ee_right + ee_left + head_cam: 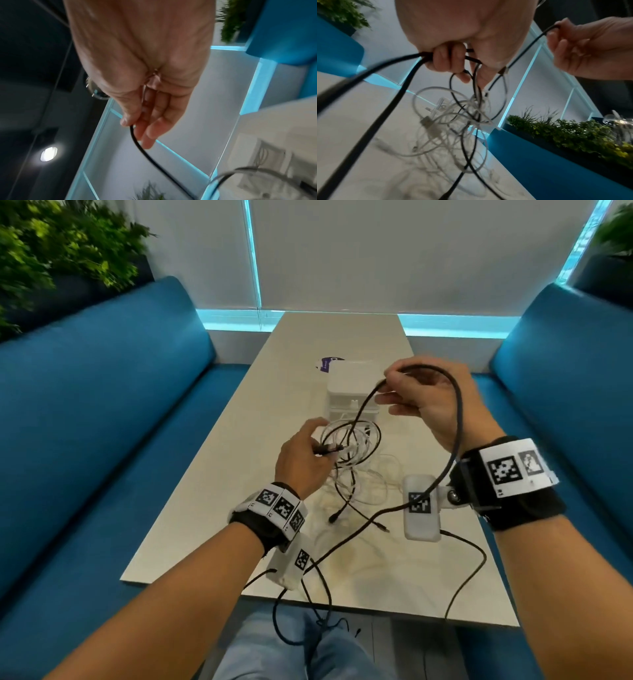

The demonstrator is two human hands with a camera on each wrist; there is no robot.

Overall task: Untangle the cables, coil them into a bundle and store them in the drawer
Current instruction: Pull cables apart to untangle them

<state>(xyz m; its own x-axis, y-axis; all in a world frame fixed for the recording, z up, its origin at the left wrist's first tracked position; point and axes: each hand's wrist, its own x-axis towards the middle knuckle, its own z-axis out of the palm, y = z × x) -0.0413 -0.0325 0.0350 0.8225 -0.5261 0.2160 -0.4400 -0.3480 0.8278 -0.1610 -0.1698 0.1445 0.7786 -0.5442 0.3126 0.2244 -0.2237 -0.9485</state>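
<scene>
Black cable arcs up over the right hand, whose thumb and fingertips pinch it. From above, the left hand seems to grip only a black plug; the left wrist view shows its curled fingers clutching several black strands, with white cables dangling tangled over the table. Behind stands a small white drawer box, between blue sofas.
</scene>
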